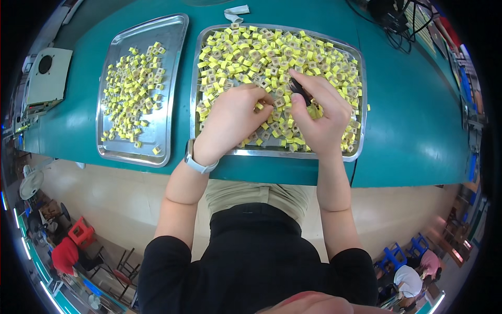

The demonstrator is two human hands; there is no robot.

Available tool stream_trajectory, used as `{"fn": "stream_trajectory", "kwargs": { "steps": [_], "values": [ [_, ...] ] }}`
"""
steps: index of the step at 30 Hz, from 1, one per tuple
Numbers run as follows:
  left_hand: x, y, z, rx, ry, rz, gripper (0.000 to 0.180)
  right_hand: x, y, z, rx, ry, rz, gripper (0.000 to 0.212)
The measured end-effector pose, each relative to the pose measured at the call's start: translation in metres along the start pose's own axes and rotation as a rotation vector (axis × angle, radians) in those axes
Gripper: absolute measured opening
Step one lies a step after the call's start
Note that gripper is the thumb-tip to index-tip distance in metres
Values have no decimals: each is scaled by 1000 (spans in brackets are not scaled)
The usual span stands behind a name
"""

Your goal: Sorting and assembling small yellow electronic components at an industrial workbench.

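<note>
Small yellow-wrapped electronic parts with thin metal pins, which look like coils or transformers (277, 60), lie heaped in a wide metal tray (277, 153) in front of me. Over the heap's near half, my left hand (235, 112) is closed in a pinch, thumb against fingers. Yellow shows in the gap of that pinch, but what the fingertips hold is hidden. My right hand (327, 112) grips a small black-handled tool (299, 89) beside it, its handle between thumb and fingers. The tool's working end cannot be made out.
To the left stands a second metal tray (125, 47) with a smaller pile of yellow parts (133, 83). A pale box-shaped device (49, 76) sits at the far left of the green table (413, 125). Black cables (402, 31) tangle at the back right. A white strip (236, 12) lies behind the trays.
</note>
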State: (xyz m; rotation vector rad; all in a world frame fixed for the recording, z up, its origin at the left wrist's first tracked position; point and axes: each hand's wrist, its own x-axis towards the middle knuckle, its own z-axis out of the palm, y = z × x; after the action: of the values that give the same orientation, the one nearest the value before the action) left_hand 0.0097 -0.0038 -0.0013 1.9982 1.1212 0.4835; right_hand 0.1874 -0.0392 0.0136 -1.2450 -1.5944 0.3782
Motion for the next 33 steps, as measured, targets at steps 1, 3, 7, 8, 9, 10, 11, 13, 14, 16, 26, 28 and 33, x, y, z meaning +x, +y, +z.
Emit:
{"fn": "stream_trajectory", "kwargs": {
  "steps": [1,3,7,8,9,10,11,13,14,16,26,28,33],
  "values": [
    [-2,0,1,93,-10,-10,16,0,0,0,-3,3,1,37],
    [-3,1,2,184,-21,-19,17,0,0,-1,-10,3,-1,36],
    [-5,2,1,200,-50,-8,18,0,-2,-1,-14,-6,-5,36],
    [-6,1,1,185,-70,-7,18,0,-2,0,-14,-7,-4,36],
    [-6,1,1,184,-70,-8,18,0,-2,0,-15,-15,0,36],
    [-7,0,0,215,-67,14,18,0,-2,0,-17,-22,3,36],
    [-8,0,-1,246,-63,36,18,0,-2,0,-17,-23,3,36],
    [-8,-1,-1,230,-70,36,18,-1,-1,2,-15,-22,6,36],
    [-8,-1,-1,214,-77,36,19,-1,0,2,-16,-22,6,36],
    [-7,-3,-3,143,-92,7,19,-2,0,2,-21,-20,11,37],
    [1,7,-38,-752,-176,-200,24,-1,-3,-1,7,-49,55,38],
    [0,-7,-34,-950,-207,-228,28,-1,-3,-3,23,-78,3,39],
    [1,-14,-31,-1227,-213,-153,34,-2,-7,-2,66,-138,-25,39]
  ]
}}
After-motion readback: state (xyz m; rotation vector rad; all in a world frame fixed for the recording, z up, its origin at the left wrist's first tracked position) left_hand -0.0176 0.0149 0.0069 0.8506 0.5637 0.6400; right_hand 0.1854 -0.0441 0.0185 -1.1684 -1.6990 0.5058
